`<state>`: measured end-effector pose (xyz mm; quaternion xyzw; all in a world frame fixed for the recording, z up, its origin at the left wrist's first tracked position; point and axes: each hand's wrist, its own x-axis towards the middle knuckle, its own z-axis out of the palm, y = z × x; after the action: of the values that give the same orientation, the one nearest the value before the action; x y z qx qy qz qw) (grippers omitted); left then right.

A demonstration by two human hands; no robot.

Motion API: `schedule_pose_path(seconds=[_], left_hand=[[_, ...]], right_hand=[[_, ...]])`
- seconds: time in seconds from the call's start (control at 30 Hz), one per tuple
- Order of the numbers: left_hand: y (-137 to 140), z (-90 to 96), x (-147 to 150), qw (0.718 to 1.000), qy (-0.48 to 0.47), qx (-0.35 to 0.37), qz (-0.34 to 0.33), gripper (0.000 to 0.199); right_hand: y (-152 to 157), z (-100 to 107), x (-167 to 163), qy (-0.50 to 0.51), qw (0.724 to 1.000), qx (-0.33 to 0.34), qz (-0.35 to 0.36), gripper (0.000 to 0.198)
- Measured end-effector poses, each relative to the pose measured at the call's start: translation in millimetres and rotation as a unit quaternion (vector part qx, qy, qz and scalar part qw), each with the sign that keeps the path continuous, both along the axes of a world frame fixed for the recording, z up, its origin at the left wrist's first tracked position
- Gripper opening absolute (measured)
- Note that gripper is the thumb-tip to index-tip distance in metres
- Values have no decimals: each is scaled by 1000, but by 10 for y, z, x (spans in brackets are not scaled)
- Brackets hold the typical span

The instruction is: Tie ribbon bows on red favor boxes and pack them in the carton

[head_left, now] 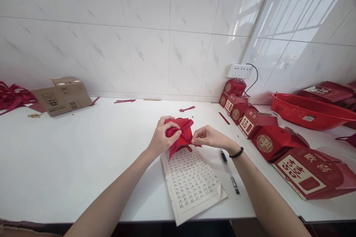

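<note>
A small red box with a dark pink ribbon bow on it sits at the middle of the white table, over the top end of a handwritten notebook. My left hand is closed round the box's left side, its fingers pressing on the bow's knot. Thumb and fingertips of my right hand pinch the ribbon's end at the box's right edge. One ribbon tail hangs down to the left over the page. The underside of the box is hidden.
A black pen lies right of the notebook. Several red gift boxes line the right side, near a red plastic basin. A cardboard box and a ribbon heap lie at left. A power strip is on the wall.
</note>
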<state>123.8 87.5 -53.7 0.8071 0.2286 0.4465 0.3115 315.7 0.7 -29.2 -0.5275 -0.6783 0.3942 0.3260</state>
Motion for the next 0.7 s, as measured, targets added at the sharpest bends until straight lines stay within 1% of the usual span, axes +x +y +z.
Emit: schedule_pose_path(seconds=[0.17,0.27,0.33,0.43,0.5,0.57,0.63,0.7], left_hand=[[5,34,2,999,16,-27,5,8],[20,50,-6,999,28,-44,-2,10],[33,55,-11,998,27,-56,-8,11],[50,50,-14,997,23,-69,-14,13],[54,42,-15,997,23,-66,-14,12],[53,37,-15,998,23,-61,-9,12],[51,36,-14,998,23,-61,-5,12],[53,36,-11,998,24,-59,-2,12]], right_hand=[[-6,9,21,3,1000,-5,21,21],[-42,48,40,-4,999,-22,37,20],[-79,82,54,-29,996,-54,62,22],[-128,117,33,-63,981,-139,118,27],[-141,113,-44,-57,970,-180,152,32],[-137,77,-181,-45,964,-198,169,36],[-120,6,-355,-33,963,-215,159,37],[-95,-94,-529,-6,967,-226,116,35]])
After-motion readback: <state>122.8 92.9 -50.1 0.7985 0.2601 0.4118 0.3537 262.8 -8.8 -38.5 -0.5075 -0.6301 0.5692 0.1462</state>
